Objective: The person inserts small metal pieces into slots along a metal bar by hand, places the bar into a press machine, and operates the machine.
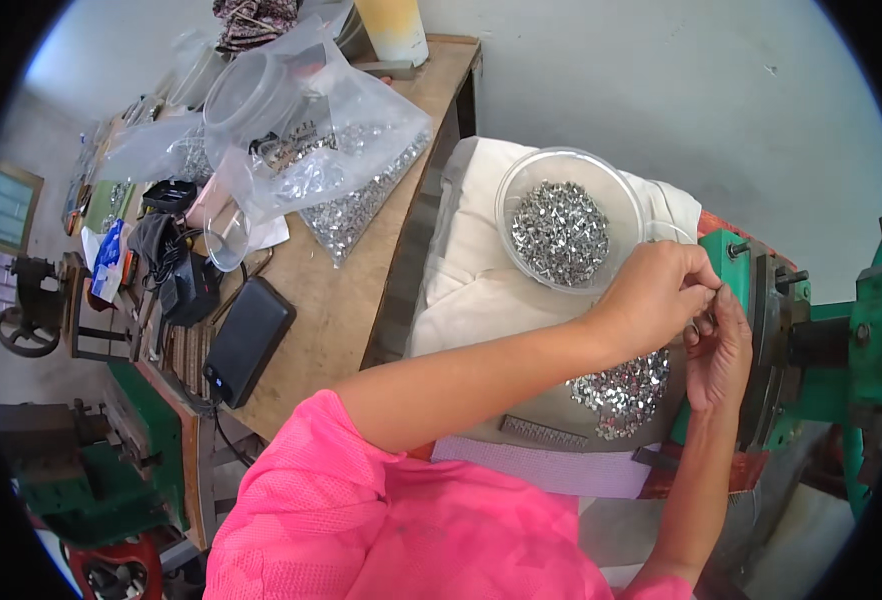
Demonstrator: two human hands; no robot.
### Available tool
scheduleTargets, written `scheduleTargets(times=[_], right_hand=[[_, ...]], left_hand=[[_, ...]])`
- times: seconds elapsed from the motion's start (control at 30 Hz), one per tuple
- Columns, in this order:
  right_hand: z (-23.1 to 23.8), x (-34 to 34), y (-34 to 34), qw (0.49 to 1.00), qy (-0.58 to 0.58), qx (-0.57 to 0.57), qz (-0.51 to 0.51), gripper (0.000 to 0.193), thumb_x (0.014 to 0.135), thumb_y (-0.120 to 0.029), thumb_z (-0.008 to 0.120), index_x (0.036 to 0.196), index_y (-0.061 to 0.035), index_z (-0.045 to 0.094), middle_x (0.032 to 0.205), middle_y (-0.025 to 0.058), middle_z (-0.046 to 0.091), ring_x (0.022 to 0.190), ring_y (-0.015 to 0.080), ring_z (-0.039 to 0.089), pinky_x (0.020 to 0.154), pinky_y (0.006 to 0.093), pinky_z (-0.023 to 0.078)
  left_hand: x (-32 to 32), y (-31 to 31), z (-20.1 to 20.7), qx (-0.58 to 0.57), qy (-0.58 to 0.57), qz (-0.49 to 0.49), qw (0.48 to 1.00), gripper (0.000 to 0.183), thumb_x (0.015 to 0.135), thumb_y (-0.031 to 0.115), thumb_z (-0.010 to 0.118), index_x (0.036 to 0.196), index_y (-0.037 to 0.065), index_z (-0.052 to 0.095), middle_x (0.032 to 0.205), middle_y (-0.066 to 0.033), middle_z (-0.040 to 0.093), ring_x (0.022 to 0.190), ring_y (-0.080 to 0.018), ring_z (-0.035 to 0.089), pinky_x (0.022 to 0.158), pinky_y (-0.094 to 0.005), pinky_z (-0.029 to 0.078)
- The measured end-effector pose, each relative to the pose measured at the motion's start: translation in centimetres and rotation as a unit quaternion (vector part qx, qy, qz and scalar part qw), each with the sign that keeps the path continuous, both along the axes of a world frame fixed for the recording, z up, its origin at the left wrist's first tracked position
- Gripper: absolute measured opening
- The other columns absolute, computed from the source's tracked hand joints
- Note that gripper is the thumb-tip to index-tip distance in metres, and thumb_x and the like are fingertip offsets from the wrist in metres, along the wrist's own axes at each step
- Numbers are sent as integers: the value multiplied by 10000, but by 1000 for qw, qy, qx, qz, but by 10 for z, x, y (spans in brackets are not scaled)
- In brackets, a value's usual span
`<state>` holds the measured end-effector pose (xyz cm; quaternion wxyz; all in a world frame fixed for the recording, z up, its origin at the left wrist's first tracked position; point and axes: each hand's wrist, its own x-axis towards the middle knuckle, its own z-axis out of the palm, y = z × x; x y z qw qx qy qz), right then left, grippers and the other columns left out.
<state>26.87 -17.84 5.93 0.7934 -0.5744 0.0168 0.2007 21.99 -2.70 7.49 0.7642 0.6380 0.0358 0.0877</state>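
My left hand (651,297) reaches across from the left, thumb and fingertips pinched together in front of the green machine. Just beside it, my right hand (718,355) is raised from below, its fingers curled and its thumb and fingertip meeting those of the left. Whatever sits between the fingertips is too small to make out. Behind my left hand stands a round clear plastic tub (626,222), part filled with small shiny metal pieces (561,235). Under my left wrist a loose pile of flat shiny pieces (621,398) lies on the grey work surface, partly covered by the forearm.
The green machine (726,262) with dark metal blocks borders the right. A ridged metal strip (544,432) lies nearest me. White cloth (471,250) is under the tub. The wooden table (336,345) at left carries a plastic bag of shiny pieces (351,205) and a black power bank (249,342).
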Motion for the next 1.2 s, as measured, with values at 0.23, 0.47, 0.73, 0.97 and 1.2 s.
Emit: scheduleTargets(times=[0.23,0.47,0.73,0.97,1.2], right_hand=[[2,3,8,979,-104,-172,21,179,926,-188,723,980,-17,717,785,-54,606,658,28,472,566,206,378],[-1,-3,-2,947,-212,-242,26,135,911,-155,739,932,-22,729,826,-37,650,685,25,504,613,193,393],[-4,-83,1,862,-356,-286,219,81,799,0,751,876,-26,743,814,79,645,761,176,613,701,272,481],[-33,-105,9,734,-519,-365,240,148,722,-84,801,855,-95,738,801,24,594,820,243,560,694,372,461],[-31,-112,8,699,-561,-390,210,169,705,-144,814,861,-160,753,840,-18,603,888,227,544,772,369,412]], left_hand=[[-8,14,-10,289,-51,77,953,160,824,85,658,932,-12,727,834,-187,711,760,-330,703,710,-383,563],[-53,34,-9,383,-108,34,917,242,838,55,658,1069,20,723,918,-174,715,820,-336,695,734,-382,555],[-153,46,-22,313,8,4,950,236,827,-18,707,1060,18,722,929,-114,720,789,-249,696,706,-317,547],[-189,30,-48,415,20,-19,909,383,671,133,836,1015,48,692,1124,-105,640,1021,-316,597,874,-412,479],[-192,29,-50,457,32,-47,888,315,697,156,815,976,74,692,1125,-70,621,1078,-302,569,911,-424,443]])
